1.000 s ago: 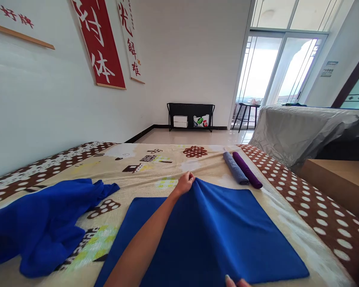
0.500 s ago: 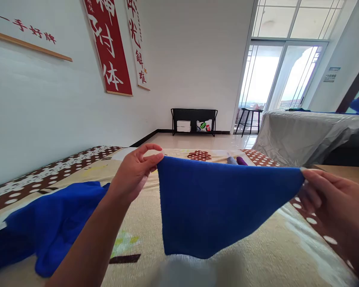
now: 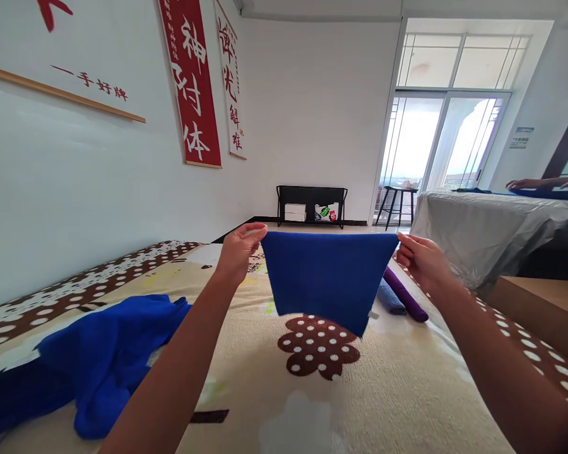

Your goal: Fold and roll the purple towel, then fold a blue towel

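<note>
A blue cloth (image 3: 329,277) hangs stretched between my two hands above the bed. My left hand (image 3: 239,252) pinches its upper left corner between thumb and fingers. At the upper right corner, my right hand (image 3: 422,257) is closed on it the same way. The top edge runs nearly straight and level, and the lower edge hangs free, dipping lower at the right. A crumpled heap of blue fabric (image 3: 106,353) lies on the bed to the left, partly behind my left forearm.
Rolled cloths, one purple (image 3: 406,295) and one grey-blue (image 3: 389,297), lie beyond my right hand on the patterned blanket (image 3: 397,378). At right stand a cardboard box (image 3: 544,296) and a sheet-covered table (image 3: 478,230), where another person's hands (image 3: 544,184) touch blue cloth.
Both hands have moved farther out over the bed with the cloth, my right hand swinging inward to the left. The top edge is now level, and the rolled cloths show more fully.
</note>
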{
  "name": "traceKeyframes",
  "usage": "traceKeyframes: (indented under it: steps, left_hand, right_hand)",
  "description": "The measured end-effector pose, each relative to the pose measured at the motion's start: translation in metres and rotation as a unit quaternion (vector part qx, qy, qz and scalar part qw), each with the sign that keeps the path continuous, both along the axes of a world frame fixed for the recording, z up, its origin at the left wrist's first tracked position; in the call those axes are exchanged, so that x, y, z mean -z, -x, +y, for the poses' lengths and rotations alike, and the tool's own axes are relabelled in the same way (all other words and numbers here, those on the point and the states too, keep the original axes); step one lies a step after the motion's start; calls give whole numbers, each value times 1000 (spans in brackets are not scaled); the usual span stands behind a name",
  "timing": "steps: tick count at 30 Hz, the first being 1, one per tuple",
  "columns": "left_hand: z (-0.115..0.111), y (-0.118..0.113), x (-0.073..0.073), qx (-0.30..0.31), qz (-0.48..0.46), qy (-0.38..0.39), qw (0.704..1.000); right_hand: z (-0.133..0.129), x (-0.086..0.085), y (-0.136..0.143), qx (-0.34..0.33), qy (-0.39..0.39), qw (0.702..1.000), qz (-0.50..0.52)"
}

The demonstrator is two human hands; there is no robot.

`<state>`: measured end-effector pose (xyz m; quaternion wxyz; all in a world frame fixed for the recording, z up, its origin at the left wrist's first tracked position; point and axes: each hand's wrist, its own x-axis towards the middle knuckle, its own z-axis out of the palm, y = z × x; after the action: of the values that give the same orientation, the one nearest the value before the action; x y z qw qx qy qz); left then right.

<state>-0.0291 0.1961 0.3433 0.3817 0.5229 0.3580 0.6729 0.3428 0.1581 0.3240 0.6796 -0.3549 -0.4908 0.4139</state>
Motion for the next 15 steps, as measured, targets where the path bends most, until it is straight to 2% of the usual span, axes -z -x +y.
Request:
traceKeyframes:
  steps: [2, 4, 6, 8, 11, 13, 15]
  left_hand:
    - [-23, 6, 6, 2, 23, -9, 1000]
    - [-49, 15, 32, -1, 71, 10, 997]
    - [-77, 28, 77, -1, 134, 62, 989]
    - [-104, 41, 134, 35, 186, 142, 972]
    - [-140, 62, 218, 82, 238, 252, 934]
    - [-158, 73, 256, 124, 265, 289, 912]
    - [-169, 80, 275, 140, 280, 308, 899]
  right_hand:
    - [-17, 6, -1, -11, 4, 1000, 0]
    - [-39, 29, -1, -28, 32, 999, -15]
    - [-64, 70, -2, -45, 77, 995, -52]
    - [-89, 125, 0, -70, 135, 982, -109]
    - [-123, 208, 5, -139, 244, 943, -180]
    - [-139, 247, 8, -166, 283, 919, -220]
    - [-149, 270, 8, -170, 301, 910, -229]
